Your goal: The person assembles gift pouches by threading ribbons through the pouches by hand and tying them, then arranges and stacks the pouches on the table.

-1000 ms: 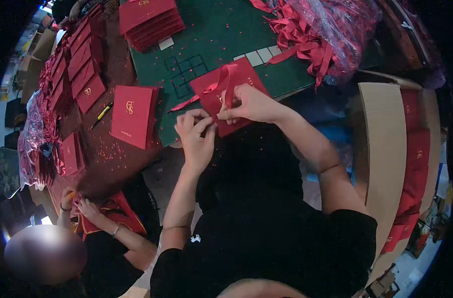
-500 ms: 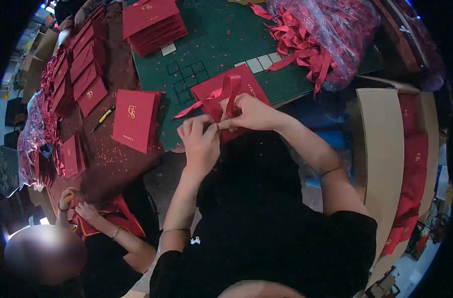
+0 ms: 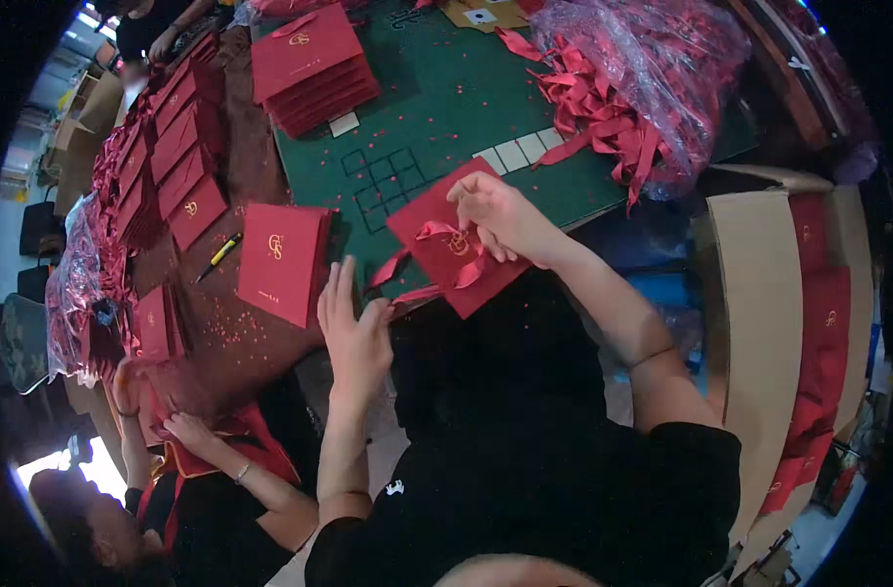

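Observation:
A red bag [image 3: 446,201] with gold print lies at the front edge of the green mat, a red ribbon [image 3: 472,272] looped across it. My right hand [image 3: 495,215] is over the bag's right part, its fingers loosely curled and apart, with nothing visible in them. Left of the bag, my left hand [image 3: 356,328] is raised with fingers stretched out. A ribbon end [image 3: 415,295] reaches close to its thumb; whether they touch is unclear.
Red bags [image 3: 282,259] stand left, near a yellow pen [image 3: 219,256]. A bag stack [image 3: 309,59] is behind them. Ribbons in plastic [image 3: 642,78] lie back right. A cardboard box [image 3: 752,323] holds red bags at right. A co-worker's hands [image 3: 187,430] are lower left; another person is upper left.
My hands have moved apart and their fingers have opened from the ribbon. The raised ribbon loop now lies lower on the bag. The view has shifted slightly.

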Demonstrator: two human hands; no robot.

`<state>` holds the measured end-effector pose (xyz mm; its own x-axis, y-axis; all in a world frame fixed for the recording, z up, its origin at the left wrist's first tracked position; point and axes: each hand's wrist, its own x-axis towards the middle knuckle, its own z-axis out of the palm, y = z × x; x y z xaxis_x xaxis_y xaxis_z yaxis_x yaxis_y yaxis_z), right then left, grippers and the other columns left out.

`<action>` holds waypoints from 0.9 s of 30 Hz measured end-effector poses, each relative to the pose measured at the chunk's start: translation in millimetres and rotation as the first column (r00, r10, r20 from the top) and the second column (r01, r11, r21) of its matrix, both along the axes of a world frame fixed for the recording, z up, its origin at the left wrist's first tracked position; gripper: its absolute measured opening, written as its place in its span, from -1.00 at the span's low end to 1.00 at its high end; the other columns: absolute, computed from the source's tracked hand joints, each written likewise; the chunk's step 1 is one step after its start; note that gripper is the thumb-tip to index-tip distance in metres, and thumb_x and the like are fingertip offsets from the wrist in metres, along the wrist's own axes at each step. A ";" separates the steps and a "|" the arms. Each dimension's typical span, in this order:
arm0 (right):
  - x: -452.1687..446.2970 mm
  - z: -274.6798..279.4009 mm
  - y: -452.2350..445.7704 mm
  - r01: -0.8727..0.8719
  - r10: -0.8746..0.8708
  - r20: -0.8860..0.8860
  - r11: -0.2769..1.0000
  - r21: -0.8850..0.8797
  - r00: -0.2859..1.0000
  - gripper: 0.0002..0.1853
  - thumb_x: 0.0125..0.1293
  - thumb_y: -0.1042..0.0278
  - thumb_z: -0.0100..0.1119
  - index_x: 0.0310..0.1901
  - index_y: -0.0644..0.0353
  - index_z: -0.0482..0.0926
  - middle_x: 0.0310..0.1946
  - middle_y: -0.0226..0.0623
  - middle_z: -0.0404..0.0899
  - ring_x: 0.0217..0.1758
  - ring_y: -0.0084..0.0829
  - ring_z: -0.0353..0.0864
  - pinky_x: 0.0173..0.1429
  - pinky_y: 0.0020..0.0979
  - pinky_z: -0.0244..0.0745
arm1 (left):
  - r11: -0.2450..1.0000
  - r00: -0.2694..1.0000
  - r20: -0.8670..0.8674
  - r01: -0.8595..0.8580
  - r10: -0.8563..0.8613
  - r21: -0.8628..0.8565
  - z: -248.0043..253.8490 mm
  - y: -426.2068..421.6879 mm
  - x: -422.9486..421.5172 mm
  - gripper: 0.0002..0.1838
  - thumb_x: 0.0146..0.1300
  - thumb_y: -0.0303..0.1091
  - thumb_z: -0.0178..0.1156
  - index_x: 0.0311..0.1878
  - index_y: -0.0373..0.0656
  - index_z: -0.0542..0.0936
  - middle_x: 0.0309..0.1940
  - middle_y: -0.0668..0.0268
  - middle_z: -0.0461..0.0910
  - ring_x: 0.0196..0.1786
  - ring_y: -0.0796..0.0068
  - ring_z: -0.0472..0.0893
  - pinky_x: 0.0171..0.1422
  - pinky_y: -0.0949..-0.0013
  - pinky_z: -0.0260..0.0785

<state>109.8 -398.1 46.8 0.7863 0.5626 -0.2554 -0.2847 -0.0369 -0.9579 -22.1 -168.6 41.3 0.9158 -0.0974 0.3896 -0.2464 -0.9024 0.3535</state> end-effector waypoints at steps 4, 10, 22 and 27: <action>0.7 7.9 3.5 0.097 -0.098 -0.108 0.995 -0.006 0.989 -0.53 0.50 -0.11 -0.24 0.02 0.21 0.33 -0.41 -0.30 0.46 -0.76 -0.64 0.32 -0.75 -0.65 0.11 | 0.981 0.979 0.069 0.194 -0.193 -0.005 -18.8 -1.4 6.3 -0.87 0.07 -0.56 0.19 -0.26 -0.27 0.54 0.02 0.12 0.57 0.17 0.19 0.53 0.36 0.02 0.18; 3.1 3.6 4.8 0.134 -0.129 -0.163 0.991 0.020 0.978 -0.40 0.43 -0.27 -0.26 -0.02 0.24 0.32 -0.44 -0.29 0.44 -0.77 -0.59 0.35 -0.76 -0.63 0.18 | 0.976 0.942 0.267 0.170 -0.202 0.138 -29.6 28.7 -2.0 -0.90 0.05 -0.57 0.20 -0.32 -0.31 0.56 -0.21 0.18 0.60 -0.08 0.21 0.60 0.18 0.05 0.42; -56.2 -1.0 -32.7 0.201 0.631 0.723 0.698 -0.687 0.282 -0.06 -0.01 -0.13 0.36 0.39 0.03 0.20 0.39 -0.14 0.18 0.43 -0.09 0.16 0.47 0.05 -0.05 | 0.992 0.971 0.221 0.107 -0.090 -0.067 -24.9 36.9 -32.8 -0.80 0.07 -0.71 0.16 -0.20 -0.38 0.61 -0.12 0.10 0.61 -0.10 0.09 0.60 0.01 0.19 0.49; -48.1 52.4 -48.8 0.333 0.334 0.942 0.888 -0.318 0.008 -0.54 0.01 0.37 0.23 0.03 0.17 0.52 -0.13 -0.33 0.58 -0.05 -0.27 0.54 0.13 -0.20 0.38 | 0.954 0.911 0.406 0.184 -0.074 -0.238 1.7 30.6 -35.2 -0.84 0.22 -0.70 0.08 -0.16 -0.48 0.58 -0.12 -0.05 0.58 -0.10 0.07 0.60 0.01 0.25 0.49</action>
<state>61.7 -446.9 99.2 0.4349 0.6813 0.5888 0.8884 -0.4314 -0.1571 -57.4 -138.0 43.0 0.6720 -0.0476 0.7390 -0.5212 -0.7393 0.4264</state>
